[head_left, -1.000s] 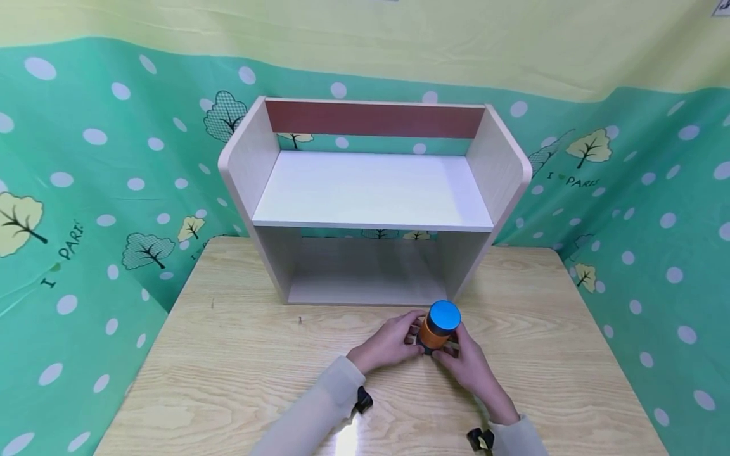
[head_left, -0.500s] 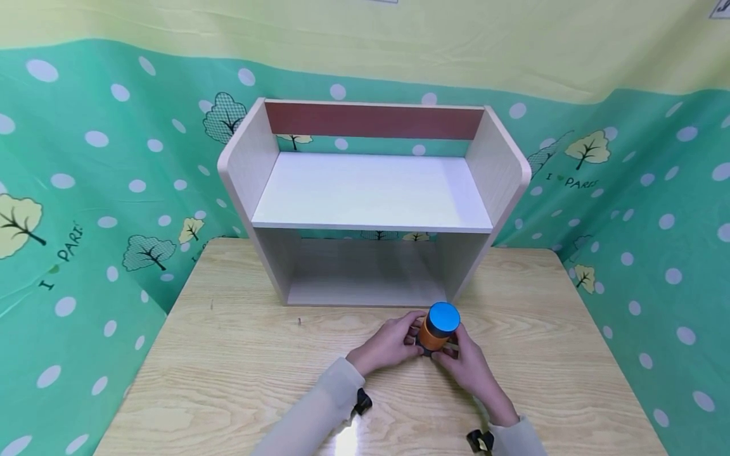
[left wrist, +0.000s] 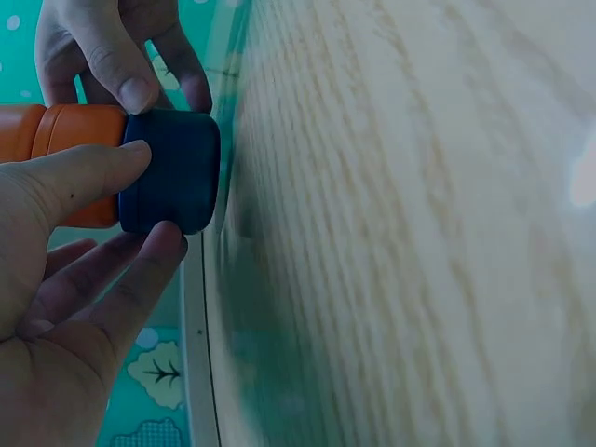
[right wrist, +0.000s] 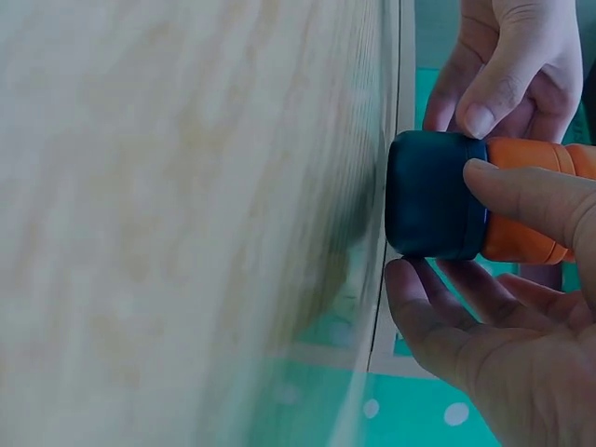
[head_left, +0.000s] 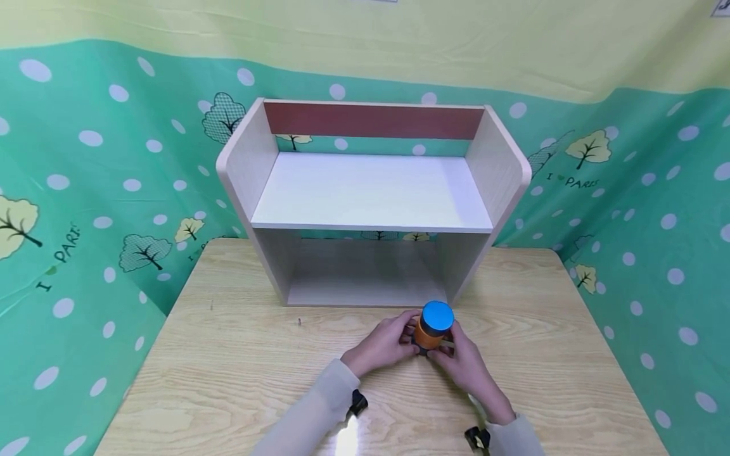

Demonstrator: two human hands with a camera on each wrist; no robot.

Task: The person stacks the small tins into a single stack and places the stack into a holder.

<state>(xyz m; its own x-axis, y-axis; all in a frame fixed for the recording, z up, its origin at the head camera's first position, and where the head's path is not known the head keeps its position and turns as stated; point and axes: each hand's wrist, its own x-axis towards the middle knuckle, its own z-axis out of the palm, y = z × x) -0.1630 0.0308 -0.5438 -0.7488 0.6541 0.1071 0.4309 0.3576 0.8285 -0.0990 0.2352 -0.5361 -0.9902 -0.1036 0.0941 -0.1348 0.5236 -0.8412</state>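
Observation:
An orange cylindrical container [head_left: 429,339] with a flat blue top [head_left: 437,315] and a dark band under it stands roughly upright in front of the shelf unit. Its dark blue base [left wrist: 172,172] has rounded edges, seen close up in both wrist views. From the left side my left hand [head_left: 382,345] holds the lower part between thumb and fingers. My right hand [head_left: 464,362] grips the opposite side likewise, thumb across the base [right wrist: 436,196] in the right wrist view. Whether the base touches the table cannot be told.
A white two-level shelf unit [head_left: 373,193] with a reddish back strip stands at the back of the wooden table [head_left: 228,380]. Green dotted cloth [head_left: 85,158] hangs behind and at both sides. A small dark mark [head_left: 299,322] is on the tabletop.
Both hands and the container have shifted slightly to the left within the last half second. The grip looks the same, and the shelf unit stays put.

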